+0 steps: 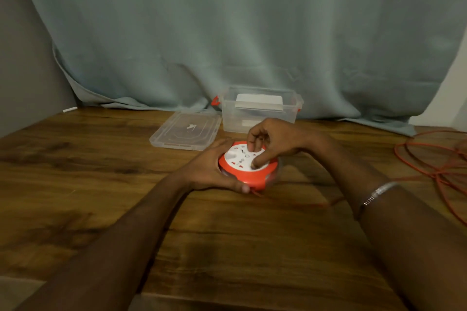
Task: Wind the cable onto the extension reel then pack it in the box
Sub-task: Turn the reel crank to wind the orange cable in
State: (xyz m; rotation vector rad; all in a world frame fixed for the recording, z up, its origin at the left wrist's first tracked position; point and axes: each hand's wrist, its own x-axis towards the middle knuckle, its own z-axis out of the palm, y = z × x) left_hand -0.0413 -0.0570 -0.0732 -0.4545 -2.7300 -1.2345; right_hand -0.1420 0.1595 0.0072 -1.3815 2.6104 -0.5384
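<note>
Head view: you look down at a wooden table [101, 209]; both forearms reach forward and meet at the extension reel [249, 168] near the middle.
Reel position: it lies flat on the table, white socket face up, its turning axis vertical, just in front of the box [260, 108].
Left hand [212, 171]: you cup the reel's left and near rim, thumb along the front edge; it grips the orange housing and steadies it.
Right hand [273, 141]: you hold it arched over the socket face, fingertips pressed down on the white disc; it is closed on the disc, a pose suited to turning it.
Cable [434, 159]: most of it lies in loose orange loops at the table's right edge, well apart from the reel; a thin run leads back to the reel's near side under your right forearm.
Key relation: the slack lies to the right of both hands, so your right arm is nearer and crosses the feed line; the run could snag there.
Box and lid [185, 131]: the clear box stands open behind the reel; its lid rests flat beside it on the left.
Progress: winding appears barely begun; packing is not yet possible.
</note>
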